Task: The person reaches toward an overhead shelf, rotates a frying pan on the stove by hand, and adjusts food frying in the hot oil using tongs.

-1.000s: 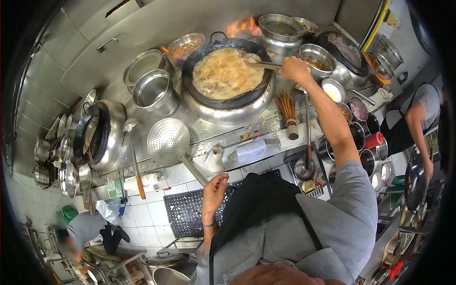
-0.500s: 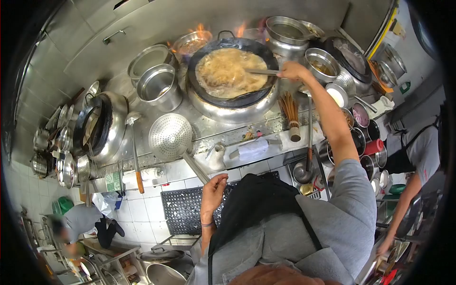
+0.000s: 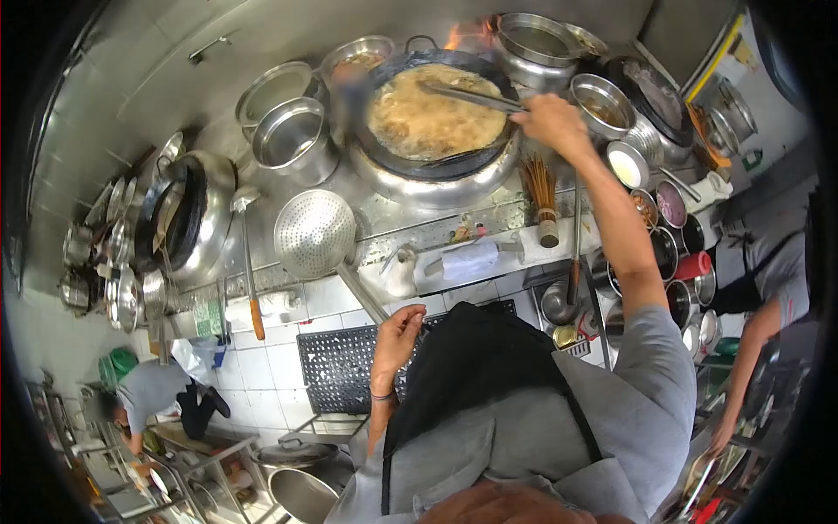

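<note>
My right hand (image 3: pixel 552 120) is closed on the end of long metal tongs (image 3: pixel 471 96), whose far part lies over the bubbling oil (image 3: pixel 436 118) in a large wok (image 3: pixel 423 168). My left hand (image 3: pixel 399 336) hangs before my body, fingers curled with thumb and forefinger close together; whether it holds anything is too small to tell. Beside it is the handle of a perforated skimmer (image 3: pixel 314 234), which rests on the steel counter (image 3: pixel 375 229). A bamboo brush (image 3: pixel 540 201) stands right of the wok, next to a long-handled ladle (image 3: pixel 559 306).
Flames (image 3: pixel 471 35) rise behind the wok. Left are a steel pot (image 3: pixel 295 144), a second wok (image 3: pixel 179 218) and a wooden-handled ladle (image 3: pixel 253 297). Ingredient bowls (image 3: pixel 670 203) line the right. One person (image 3: pixel 772 279) works at right, another (image 3: pixel 153 393) at lower left.
The tongs have moved further left over the oil, with my right hand on them. My left hand stays near the skimmer handle. The person at right has lowered an arm away from a dark pan.
</note>
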`<state>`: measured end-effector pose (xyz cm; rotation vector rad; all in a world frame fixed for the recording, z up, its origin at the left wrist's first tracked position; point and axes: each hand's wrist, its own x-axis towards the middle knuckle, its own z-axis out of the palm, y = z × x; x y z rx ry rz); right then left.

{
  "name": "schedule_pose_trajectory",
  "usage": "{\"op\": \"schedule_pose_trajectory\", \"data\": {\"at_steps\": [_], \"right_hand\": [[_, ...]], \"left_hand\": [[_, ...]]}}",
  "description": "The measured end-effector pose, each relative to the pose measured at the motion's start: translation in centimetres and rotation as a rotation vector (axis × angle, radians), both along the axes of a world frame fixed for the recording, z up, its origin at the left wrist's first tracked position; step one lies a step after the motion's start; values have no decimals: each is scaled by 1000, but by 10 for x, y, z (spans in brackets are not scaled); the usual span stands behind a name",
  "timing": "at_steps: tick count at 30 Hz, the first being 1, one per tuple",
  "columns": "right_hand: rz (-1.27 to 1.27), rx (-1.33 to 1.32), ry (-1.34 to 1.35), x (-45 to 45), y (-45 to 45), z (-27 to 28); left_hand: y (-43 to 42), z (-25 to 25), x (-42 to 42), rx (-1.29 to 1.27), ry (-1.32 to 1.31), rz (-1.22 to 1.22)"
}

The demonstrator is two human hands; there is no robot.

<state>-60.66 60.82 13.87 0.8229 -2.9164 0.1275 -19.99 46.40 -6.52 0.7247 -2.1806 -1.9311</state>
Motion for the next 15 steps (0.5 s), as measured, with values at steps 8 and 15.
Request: {"op": "schedule_pose_trajectory", "data": {"at_steps": [8,15], "right_hand": [[141,-47,34,-21,-107,-71],[201,16,42,-40,-105,-62]], "left_hand": [[1,28,-28,-95,7,-133],[6,12,0,31,93,9]]}}
